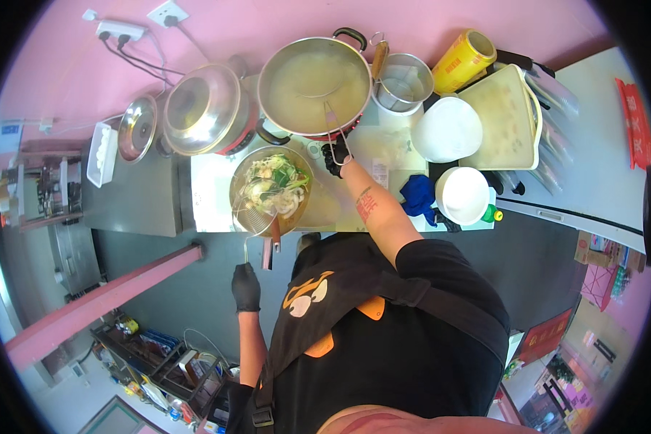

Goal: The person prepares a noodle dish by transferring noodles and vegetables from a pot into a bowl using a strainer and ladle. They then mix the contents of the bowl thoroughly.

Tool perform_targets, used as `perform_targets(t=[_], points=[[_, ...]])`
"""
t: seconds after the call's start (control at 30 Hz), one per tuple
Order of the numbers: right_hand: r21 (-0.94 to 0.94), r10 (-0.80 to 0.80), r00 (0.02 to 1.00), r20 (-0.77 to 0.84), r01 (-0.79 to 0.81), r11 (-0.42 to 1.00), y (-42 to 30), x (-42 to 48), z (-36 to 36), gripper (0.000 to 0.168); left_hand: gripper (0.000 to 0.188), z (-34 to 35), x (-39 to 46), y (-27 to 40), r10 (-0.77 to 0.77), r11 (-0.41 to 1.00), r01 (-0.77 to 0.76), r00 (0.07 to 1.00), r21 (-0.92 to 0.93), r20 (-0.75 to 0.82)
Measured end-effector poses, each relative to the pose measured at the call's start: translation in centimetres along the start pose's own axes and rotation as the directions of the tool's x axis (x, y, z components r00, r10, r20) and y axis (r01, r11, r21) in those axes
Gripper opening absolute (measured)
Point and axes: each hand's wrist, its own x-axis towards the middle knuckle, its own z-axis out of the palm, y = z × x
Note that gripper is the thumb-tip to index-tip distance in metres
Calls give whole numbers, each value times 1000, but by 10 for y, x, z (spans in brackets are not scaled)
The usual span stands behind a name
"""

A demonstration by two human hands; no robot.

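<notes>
My left hand (246,287), in a black glove, grips the wire handle of a mesh skimmer (254,216). The skimmer's basket lies over the near left side of a round bowl (307,163) filled with leafy greens, pale strips and other mixed food (276,187). My right hand (336,154), also black-gloved, is closed around the long wire-loop handle (340,142) of a tool. That tool reaches into a large two-handled pot (264,103) of cloudy liquid; its curved end is partly under the surface. A brown handle (275,232) sticks out over the bowl's near edge.
Left of the large pot stands a lidded steel pot (209,108). To the right are a strainer basket (404,81), a yellow roll (464,59), white bowls (462,195), a cream tub (502,119) and a blue cloth (419,196). A pink beam (108,295) crosses at left.
</notes>
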Motion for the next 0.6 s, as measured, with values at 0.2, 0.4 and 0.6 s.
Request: perform_targets(t=[0.2,0.4,0.6], points=[[-176,130,991,-7,-129,976,10,25,-36,66,24,-2,3,-2,36,998,-35,999,-58,29],[152,-49,998,-32,53,987,-14,16,-35,76,24,-4,2,-7,50,995,-48,998,-88,24],[-192,-97,988,-119,73,979,-35,23,-37,81,24,-3,3,-17,79,984,-79,997,-160,-9]])
